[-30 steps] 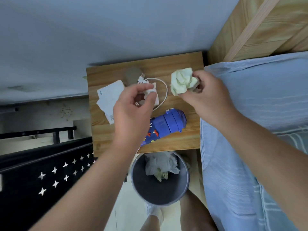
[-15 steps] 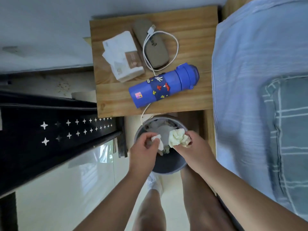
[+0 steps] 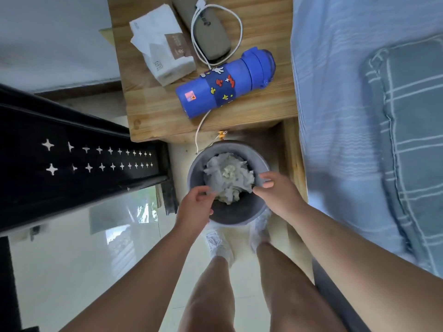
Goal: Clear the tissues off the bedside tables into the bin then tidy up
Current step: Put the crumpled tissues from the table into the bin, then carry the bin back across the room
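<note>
A round grey bin stands on the floor just in front of the wooden bedside table. Crumpled white and pale yellow tissues lie piled inside it. My left hand hovers over the bin's near left rim with loosely bent fingers, holding nothing. My right hand hovers over the right rim, fingers relaxed and empty. On the table lie a white tissue pack, a blue bottle on its side, a grey case and a white cable.
A bed with a light blue sheet and a checked blanket runs along the right. A black rail with white stars stands at the left. My legs and white socks are on the pale tiled floor.
Both hands carried tissues from the table down to the bin and let them go. The tissues now lie in the bin and both hands are empty.
</note>
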Demonstrator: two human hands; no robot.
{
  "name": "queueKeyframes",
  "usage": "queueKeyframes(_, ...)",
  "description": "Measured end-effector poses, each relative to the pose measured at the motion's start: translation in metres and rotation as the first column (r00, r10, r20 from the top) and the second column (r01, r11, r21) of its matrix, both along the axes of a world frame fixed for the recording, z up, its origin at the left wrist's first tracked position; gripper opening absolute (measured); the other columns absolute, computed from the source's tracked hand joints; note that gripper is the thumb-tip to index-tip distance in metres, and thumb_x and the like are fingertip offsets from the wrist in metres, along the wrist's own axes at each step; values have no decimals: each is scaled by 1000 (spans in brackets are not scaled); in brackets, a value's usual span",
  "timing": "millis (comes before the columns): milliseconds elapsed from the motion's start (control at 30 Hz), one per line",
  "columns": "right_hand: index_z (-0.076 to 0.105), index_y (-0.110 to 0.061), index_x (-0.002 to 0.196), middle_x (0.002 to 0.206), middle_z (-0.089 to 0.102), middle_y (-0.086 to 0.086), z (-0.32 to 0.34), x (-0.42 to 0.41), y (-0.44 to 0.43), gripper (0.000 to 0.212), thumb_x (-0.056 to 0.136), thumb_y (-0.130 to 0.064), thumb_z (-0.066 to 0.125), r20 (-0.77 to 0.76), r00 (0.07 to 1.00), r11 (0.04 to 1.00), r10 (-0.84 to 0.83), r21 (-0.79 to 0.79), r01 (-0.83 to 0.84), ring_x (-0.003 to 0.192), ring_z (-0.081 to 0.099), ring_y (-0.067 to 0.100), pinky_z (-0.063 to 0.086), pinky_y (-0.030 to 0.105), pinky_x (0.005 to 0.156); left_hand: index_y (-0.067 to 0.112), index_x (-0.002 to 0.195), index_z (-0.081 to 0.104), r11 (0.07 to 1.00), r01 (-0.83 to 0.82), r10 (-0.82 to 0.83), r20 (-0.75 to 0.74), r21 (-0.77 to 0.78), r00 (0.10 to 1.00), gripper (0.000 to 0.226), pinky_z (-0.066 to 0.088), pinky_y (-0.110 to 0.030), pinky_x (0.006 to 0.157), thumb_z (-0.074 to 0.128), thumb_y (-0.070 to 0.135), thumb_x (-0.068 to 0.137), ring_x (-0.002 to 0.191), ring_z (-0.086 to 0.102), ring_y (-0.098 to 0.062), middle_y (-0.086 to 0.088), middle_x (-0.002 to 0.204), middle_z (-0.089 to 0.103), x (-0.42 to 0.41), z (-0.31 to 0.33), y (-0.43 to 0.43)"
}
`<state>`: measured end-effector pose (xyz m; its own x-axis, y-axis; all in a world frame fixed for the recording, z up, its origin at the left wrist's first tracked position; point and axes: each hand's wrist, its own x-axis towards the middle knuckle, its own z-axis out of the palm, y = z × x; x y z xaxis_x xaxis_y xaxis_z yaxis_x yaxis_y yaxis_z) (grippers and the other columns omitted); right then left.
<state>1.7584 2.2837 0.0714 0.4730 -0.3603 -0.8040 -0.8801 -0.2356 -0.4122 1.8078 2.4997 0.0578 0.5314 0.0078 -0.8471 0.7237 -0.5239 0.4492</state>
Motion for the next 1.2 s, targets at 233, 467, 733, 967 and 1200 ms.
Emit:
queueKeyframes(233, 59, -19, 138, 125, 69, 6, -65, -12, -6, 46, 93, -20, 68, 33, 999, 991, -29, -132, 33, 116, 65, 29, 50, 35, 92, 31, 127, 68, 982, 136, -153, 127, 132, 980, 28, 54, -37, 87, 64, 37, 100, 102, 67, -17, 8, 118, 71, 3, -51, 29)
queueKeyframes(467, 68, -10, 115, 110, 73, 17, -134, -16, -20, 28, 87, -14, 65, 42, 993, 979, -107, -172, 113, 100, 69, 38, 57, 45, 88, 29, 144, 55, 984, 24, -38, 79, 178, 996, 56, 60, -64, 82, 71, 27, 90, 94, 72, -46, -9, 128, 70, 18, -119, 43)
queueKeyframes(733, 72, -8, 101, 100, 75, 17, -128, -22, -22, 18, 85, -6, 64, 33, 991, 981, -129, -143, 132, 95, 70, 38, 60, 48, 86, 38, 105, 65, 989, -140, 143, -98, 40, 985, 40, 63, -62, 88, 67, 20, 69, 101, 75, -35, -1, 110, 77, 1, -104, 45)
queueKeyframes(967, 71, -10, 82, 75, 74, 8, -18, -50, -11, 11, 86, -9, 61, 64, 994, 987, -92, -128, 99, 75, 70, 28, 56, 35, 65, 37, 99, 68, 986, -158, 163, -90, 57, 983, 41, 65, -57, 81, 67, 16, 64, 91, 78, -33, -1, 97, 81, -22, 15, 58)
queueKeyframes(1200, 57, -19, 78, 67, 61, -6, 139, -79, -18, 14, 90, -13, 58, 108, 994, 984, -25, -175, 44, 63, 58, 19, 37, 30, 52, 33, 106, 72, 988, -132, 136, -48, 76, 990, 43, 65, -54, 79, 57, 3, 79, 87, 75, -32, -5, 94, 80, -37, 186, 47)
